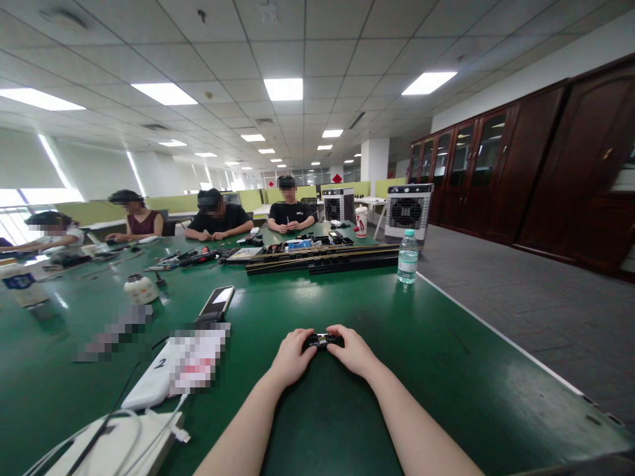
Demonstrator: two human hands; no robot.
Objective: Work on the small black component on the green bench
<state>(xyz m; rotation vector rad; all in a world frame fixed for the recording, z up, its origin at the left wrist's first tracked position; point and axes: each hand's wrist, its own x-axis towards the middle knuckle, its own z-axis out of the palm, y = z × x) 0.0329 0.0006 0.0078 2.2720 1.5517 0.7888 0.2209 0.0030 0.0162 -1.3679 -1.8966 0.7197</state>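
Note:
Between my two hands is a small black device with a pale, shiny patch in its middle; its exact kind is too small to make out. My left hand grips its left end, thumb at the near side and fingers at the far side. At the right end my right hand holds it in the same way. Both hands are low over the green table, and the fingers partly cover the device's ends.
A water bottle stands near the table's right edge, beside long black rails. To the left are a phone, a white power bank, cables and a white box. A small jar stands farther left. Several people sit across the table.

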